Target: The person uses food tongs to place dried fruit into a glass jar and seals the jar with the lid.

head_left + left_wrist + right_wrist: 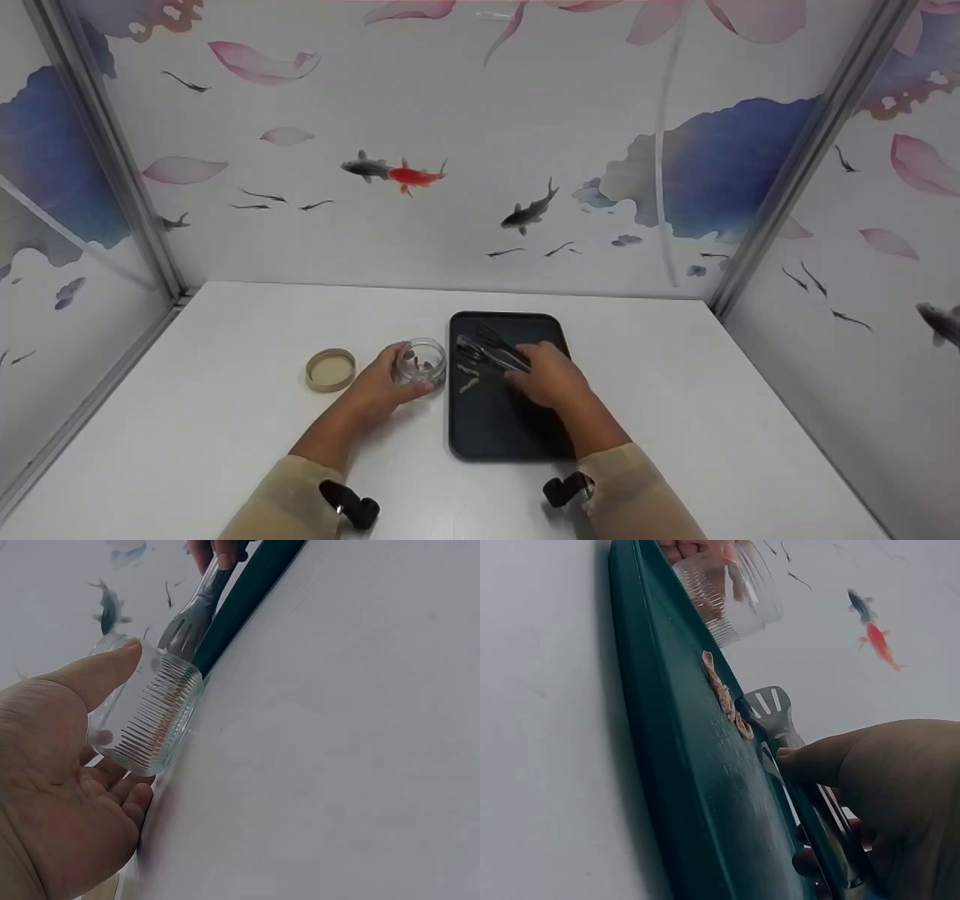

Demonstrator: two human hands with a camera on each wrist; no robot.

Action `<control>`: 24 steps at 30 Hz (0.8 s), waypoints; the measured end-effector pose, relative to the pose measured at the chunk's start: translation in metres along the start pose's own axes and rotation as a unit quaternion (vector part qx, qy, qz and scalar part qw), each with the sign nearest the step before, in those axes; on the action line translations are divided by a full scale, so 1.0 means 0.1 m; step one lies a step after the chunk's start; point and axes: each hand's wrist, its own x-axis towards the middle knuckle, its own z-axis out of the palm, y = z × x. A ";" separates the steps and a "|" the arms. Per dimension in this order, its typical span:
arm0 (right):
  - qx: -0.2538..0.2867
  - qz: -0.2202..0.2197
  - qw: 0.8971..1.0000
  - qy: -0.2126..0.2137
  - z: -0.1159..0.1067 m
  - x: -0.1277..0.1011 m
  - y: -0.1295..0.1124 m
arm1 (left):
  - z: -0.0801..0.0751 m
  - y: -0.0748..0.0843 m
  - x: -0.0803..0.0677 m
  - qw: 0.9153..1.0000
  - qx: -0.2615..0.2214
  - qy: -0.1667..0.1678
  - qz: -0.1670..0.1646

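Note:
A small clear ribbed glass jar stands on the white table just left of a dark tray. My left hand grips the jar from the left side. My right hand holds metal tongs over the tray, their slotted tips near two small pale strips of food lying on the tray's left part. Something dark sits inside the jar.
A tan round lid lies on the table left of the jar. Walls with fish and petal prints enclose the table on three sides, with metal posts at the corners.

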 end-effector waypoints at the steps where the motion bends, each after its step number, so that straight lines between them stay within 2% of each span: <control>1: 0.000 0.001 1.000 -0.002 0.00 0.00 0.00 | 0.00 0.00 0.00 1.000 -0.001 0.000 0.000; 11: -0.001 0.007 1.000 -0.014 -0.02 0.03 0.01 | 0.00 -0.01 0.02 1.000 -0.005 0.000 0.007; 24: 0.010 0.016 1.000 0.002 -0.03 0.01 -0.02 | -0.01 0.00 -0.01 1.000 -0.008 -0.003 0.004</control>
